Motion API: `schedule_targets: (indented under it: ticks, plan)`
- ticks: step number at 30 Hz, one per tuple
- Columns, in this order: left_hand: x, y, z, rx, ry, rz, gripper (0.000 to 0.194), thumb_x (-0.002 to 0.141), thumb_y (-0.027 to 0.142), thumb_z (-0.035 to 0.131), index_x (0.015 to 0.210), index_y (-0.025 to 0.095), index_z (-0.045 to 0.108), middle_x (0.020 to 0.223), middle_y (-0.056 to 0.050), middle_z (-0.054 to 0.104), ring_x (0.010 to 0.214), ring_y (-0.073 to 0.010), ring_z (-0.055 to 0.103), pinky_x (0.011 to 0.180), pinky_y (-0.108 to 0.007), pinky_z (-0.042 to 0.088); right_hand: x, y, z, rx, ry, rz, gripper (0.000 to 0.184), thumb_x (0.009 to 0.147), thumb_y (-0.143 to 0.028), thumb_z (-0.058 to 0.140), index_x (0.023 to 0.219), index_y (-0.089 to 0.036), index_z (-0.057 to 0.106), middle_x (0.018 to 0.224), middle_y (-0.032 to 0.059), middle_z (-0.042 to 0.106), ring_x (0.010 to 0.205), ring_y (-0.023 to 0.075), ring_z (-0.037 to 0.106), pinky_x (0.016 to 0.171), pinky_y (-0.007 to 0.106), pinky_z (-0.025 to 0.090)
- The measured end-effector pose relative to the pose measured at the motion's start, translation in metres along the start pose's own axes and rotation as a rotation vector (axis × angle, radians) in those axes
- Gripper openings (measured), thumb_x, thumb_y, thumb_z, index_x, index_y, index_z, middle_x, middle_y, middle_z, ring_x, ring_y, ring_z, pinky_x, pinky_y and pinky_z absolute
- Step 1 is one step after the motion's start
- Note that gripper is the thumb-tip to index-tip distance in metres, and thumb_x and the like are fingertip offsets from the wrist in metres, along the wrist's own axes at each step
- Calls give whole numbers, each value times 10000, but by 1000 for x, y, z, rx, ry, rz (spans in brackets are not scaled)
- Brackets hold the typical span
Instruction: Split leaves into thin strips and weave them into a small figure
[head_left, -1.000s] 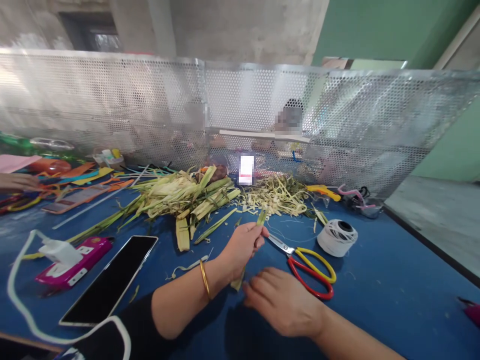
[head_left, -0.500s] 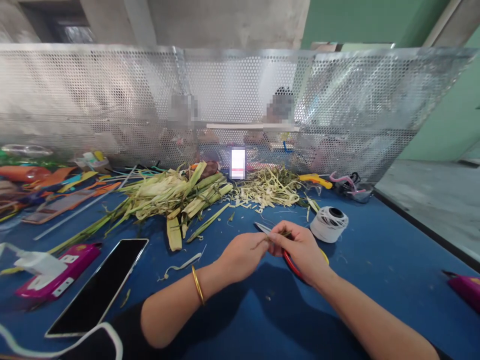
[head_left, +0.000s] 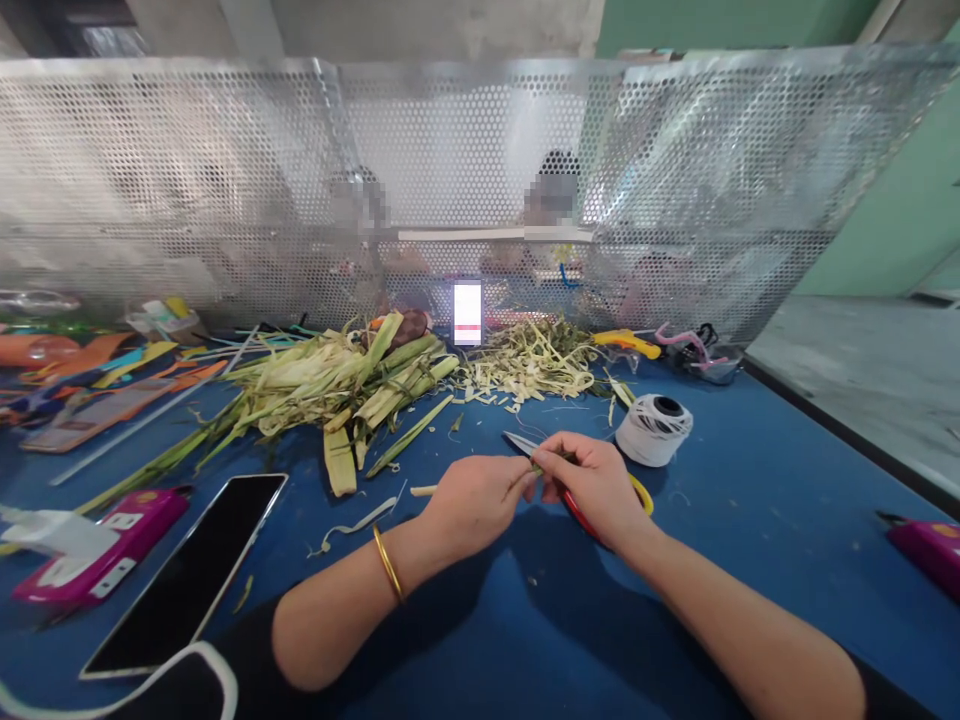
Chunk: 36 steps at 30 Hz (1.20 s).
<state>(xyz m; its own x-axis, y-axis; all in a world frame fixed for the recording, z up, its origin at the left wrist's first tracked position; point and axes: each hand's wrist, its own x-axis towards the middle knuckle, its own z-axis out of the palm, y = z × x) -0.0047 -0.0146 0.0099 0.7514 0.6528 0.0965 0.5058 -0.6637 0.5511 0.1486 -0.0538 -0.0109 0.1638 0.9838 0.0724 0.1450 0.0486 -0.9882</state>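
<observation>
My left hand (head_left: 474,505), with a gold bangle at the wrist, pinches one end of a small greenish-brown plant strip (head_left: 546,466). Closed on the same strip is my right hand (head_left: 596,488), its fingertips almost touching the left ones; most of the strip is hidden. Under my right hand lie scissors (head_left: 517,442), blades pointing up and left, with red and yellow handles showing around the palm. A spool of white thread (head_left: 654,430) stands just right of that hand. Behind my left hand, a pale stalk piece (head_left: 424,491) sticks out.
Green and pale husk-like leaves (head_left: 330,385) are heaped ahead, beside a pile of shredded strips (head_left: 525,365). A phone (head_left: 187,575) and a magenta power strip (head_left: 105,550) lie at left. A perforated metal screen (head_left: 480,130) closes the far side, with people behind it.
The view has shifted slightly, so most things sit a little higher and further left. Both hands keep the strip, their fingertips slightly rearranged. The pale stalk piece now shows behind my left hand.
</observation>
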Motion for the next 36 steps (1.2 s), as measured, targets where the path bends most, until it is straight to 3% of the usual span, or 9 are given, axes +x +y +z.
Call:
schedule_targets:
  ticks: [3,5,8,10,15,19,26,33,36]
  plan:
    - [3,-2,-1,-144,30,-102,246,872,242,397,681,197,547,635,6,528,623,-141,466,579,-247,265,6,-1,-10,-35,7,-12,265,771,-436,583,763,-174,618,595,3,654,464,137,593,485,265,476]
    - [6,-4,-5,-392,56,-220,274,877,273,392,645,187,512,548,29,413,528,-115,379,527,-234,245,13,-4,-28,-120,107,-66,267,804,-406,533,924,-182,616,751,25,698,511,148,625,526,291,501]
    - [9,-8,-12,-836,28,-388,262,893,319,383,688,186,476,511,73,275,434,-82,191,448,-219,149,23,-9,-65,-577,300,-308,197,829,-305,532,941,-187,644,838,44,694,682,171,663,674,309,504]
    - [10,-10,-16,-1043,-19,-460,239,904,319,382,726,184,467,515,87,255,422,-69,124,429,-215,91,27,-9,-82,-997,236,-401,156,844,-232,528,900,-202,670,952,58,688,818,192,658,726,303,479]
    - [10,-11,-12,-1257,-72,-593,210,917,238,366,734,173,447,511,90,270,400,-46,150,412,-193,100,31,3,-75,-1692,-160,-199,239,838,-57,462,906,-161,667,1021,103,650,768,179,666,569,243,412]
    - [13,-10,-3,-1289,-80,-658,208,908,211,358,718,170,433,511,83,304,401,-42,237,416,-184,162,36,13,-61,-1733,-156,-160,246,840,-21,420,912,-127,630,962,134,654,734,191,672,529,248,371]
    - [17,-13,2,-1264,53,-707,157,862,211,416,723,163,470,588,50,438,444,-43,384,421,-177,222,29,3,-69,-1670,-52,-179,188,907,-116,383,982,-179,544,799,60,675,682,173,646,498,254,292]
    - [17,-15,4,-1167,171,-629,145,835,188,449,724,143,532,916,-40,633,493,-43,496,405,-188,303,6,-4,-34,-1674,-150,-602,186,807,-17,466,866,-174,548,764,58,638,694,194,622,576,290,351]
    - [17,-18,7,-1194,124,-604,128,833,222,474,732,154,513,856,-29,645,463,-44,477,411,-184,313,0,3,-18,-1673,-201,-848,159,834,-39,458,882,-152,557,748,65,625,657,203,598,583,313,373]
